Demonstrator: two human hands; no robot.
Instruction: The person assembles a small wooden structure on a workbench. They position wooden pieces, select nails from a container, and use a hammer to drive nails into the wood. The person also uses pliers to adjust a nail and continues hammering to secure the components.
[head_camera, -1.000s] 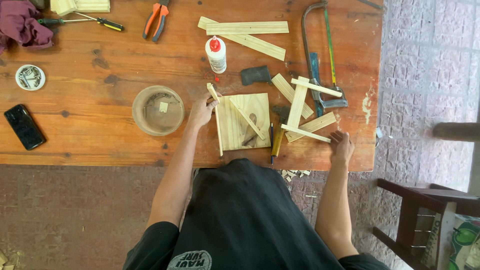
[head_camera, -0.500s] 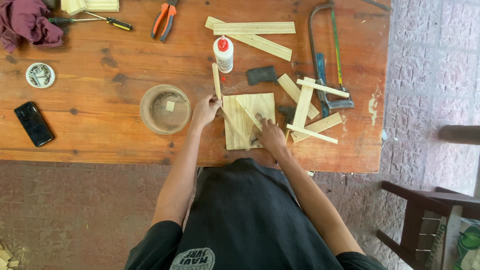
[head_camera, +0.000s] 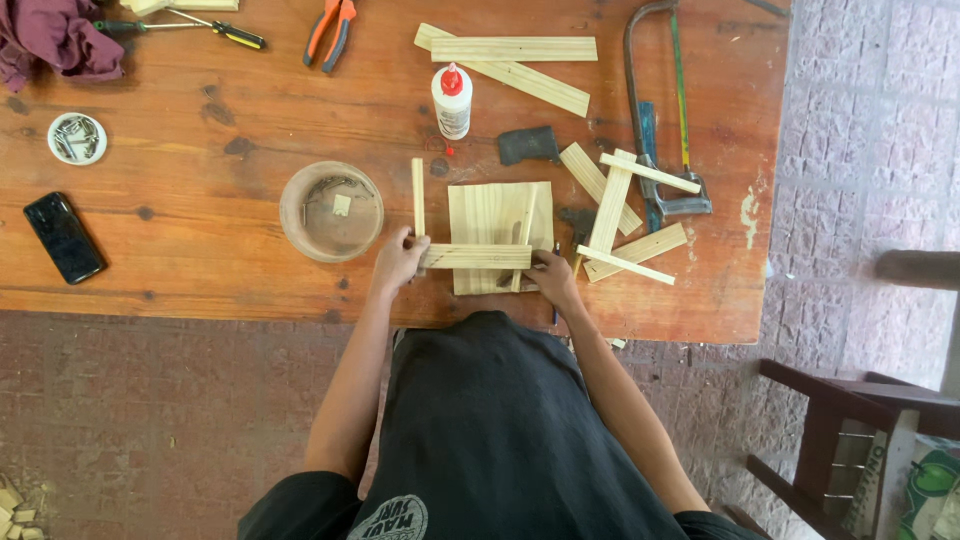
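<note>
A short wooden slat (head_camera: 476, 257) lies crosswise over the near part of a square pale wood board (head_camera: 490, 212) on the wooden table (head_camera: 210, 200). My left hand (head_camera: 400, 258) grips the slat's left end, beside an upright thin strip (head_camera: 418, 198) at the board's left edge. My right hand (head_camera: 548, 275) holds the slat's right end, where another thin strip (head_camera: 525, 235) stands along the board's right side.
A round clear tub (head_camera: 331, 211) sits left of the board, a glue bottle (head_camera: 452, 100) behind it. Loose slats (head_camera: 625, 215), a hacksaw (head_camera: 655, 110), a dark block (head_camera: 528, 146), pliers (head_camera: 331, 30), a screwdriver (head_camera: 215, 30), a phone (head_camera: 63, 237), a screw dish (head_camera: 76, 138), a purple cloth (head_camera: 50, 40). A chair (head_camera: 850, 420) stands right.
My right hand came in from the table's right edge to the board. Both hands now hold a slat laid flat across the board's near edge.
</note>
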